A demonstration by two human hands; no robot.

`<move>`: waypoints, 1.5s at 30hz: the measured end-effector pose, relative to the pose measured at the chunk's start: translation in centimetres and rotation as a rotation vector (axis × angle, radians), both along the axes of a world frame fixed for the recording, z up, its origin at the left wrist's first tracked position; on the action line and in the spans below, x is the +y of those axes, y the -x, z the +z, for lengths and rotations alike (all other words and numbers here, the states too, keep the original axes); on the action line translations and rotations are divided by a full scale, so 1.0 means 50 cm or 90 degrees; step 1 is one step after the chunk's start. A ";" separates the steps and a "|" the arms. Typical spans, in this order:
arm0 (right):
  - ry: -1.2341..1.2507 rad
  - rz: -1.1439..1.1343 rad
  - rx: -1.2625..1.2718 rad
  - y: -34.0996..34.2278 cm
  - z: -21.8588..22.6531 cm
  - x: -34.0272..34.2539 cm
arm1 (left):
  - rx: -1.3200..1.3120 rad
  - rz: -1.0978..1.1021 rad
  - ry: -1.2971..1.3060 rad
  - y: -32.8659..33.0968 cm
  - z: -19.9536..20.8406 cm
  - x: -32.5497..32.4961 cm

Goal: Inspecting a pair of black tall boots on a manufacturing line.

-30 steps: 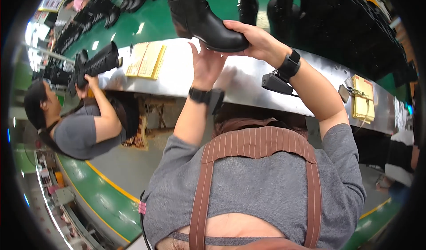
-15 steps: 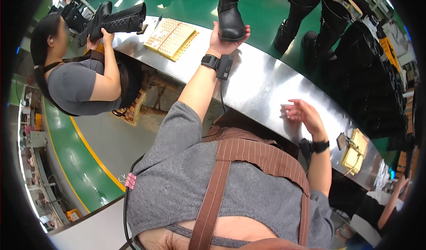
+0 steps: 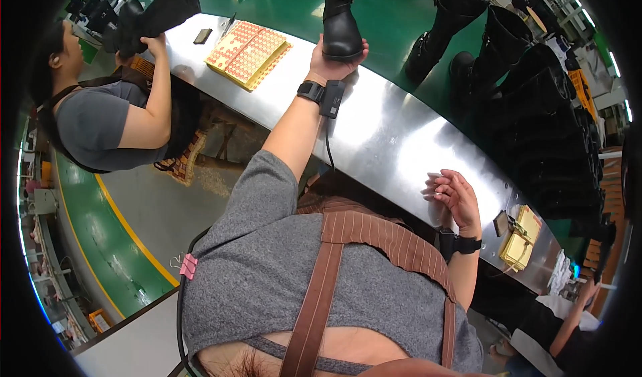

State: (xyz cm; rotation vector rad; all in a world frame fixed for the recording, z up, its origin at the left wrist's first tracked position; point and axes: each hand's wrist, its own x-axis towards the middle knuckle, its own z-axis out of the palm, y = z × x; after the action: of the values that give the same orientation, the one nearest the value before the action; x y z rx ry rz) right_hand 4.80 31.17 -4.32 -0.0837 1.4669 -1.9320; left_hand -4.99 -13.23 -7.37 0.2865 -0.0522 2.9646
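Note:
My left hand [image 3: 326, 61] is wrapped under the foot of a black leather boot [image 3: 342, 32]. The boot's toe points toward me, and its strapped shaft runs up out of the top of the view. My right hand [image 3: 457, 200] hovers by the near edge of the steel tabletop [image 3: 394, 133], fingers loosely bent and apart, with nothing visible in them. Both wrists wear black bands with small devices.
Several tall black boots [image 3: 491, 49] stand on the green surface [image 3: 281, 2] at the right. Yellow pads [image 3: 246, 52] and yellow booklets [image 3: 525, 233] lie on the steel. At left, a co-worker handles another black boot [image 3: 164, 9].
My left hand still holds the boot, with little change. My right hand's fingers have curled somewhat. The co-worker's boot has tilted upward, and the whole view has shifted slightly.

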 end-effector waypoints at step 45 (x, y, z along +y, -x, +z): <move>-0.843 -0.739 0.324 -0.029 0.102 0.526 | -0.041 -0.080 0.140 0.053 -0.027 -0.070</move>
State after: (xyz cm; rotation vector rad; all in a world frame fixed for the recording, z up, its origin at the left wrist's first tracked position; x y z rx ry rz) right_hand 6.27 57.46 0.79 1.1511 3.3091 -1.1383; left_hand -7.66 -16.74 -8.73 0.1533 0.2386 2.8211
